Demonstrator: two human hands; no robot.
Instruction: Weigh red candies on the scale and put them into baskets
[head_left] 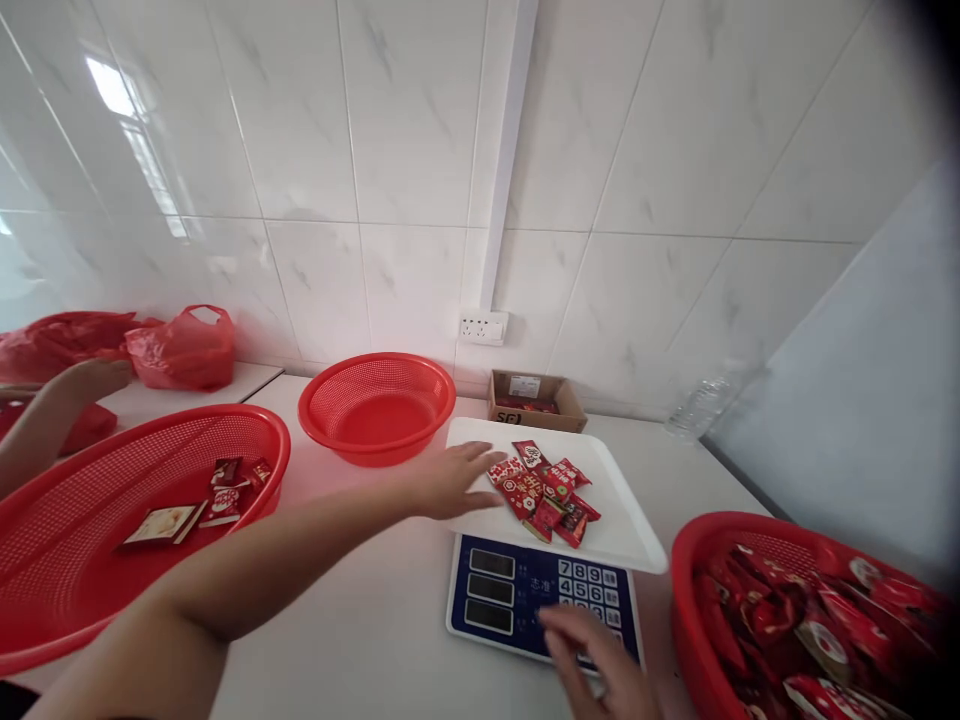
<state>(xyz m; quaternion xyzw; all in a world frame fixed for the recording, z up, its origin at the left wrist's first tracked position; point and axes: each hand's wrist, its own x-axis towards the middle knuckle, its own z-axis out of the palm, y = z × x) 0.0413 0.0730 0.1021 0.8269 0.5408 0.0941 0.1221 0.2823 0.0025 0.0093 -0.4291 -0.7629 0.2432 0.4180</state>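
My left hand (456, 482) reaches over the white tray (622, 520) of a scale, fingers spread and holding nothing. Its fingertips are at the left edge of a small pile of red snack packets (521, 490); whether they touch the packets I cannot tell. Below the tray is the scale's blue panel (525, 590), with dark displays and number keys. Just over the panel's lower right part is my right hand (604, 665), thumb and forefinger a little apart with nothing visible between them. Its other fingers are partly hidden.
Left stands a large red basket (262, 425) with several packets; a round red basket (375, 440) is behind. At right a red basket (686, 560) holds many packets. A cardboard box (536, 415), clear bottle (701, 405), red bags (187, 350) and another person's arm (52, 415) also appear.
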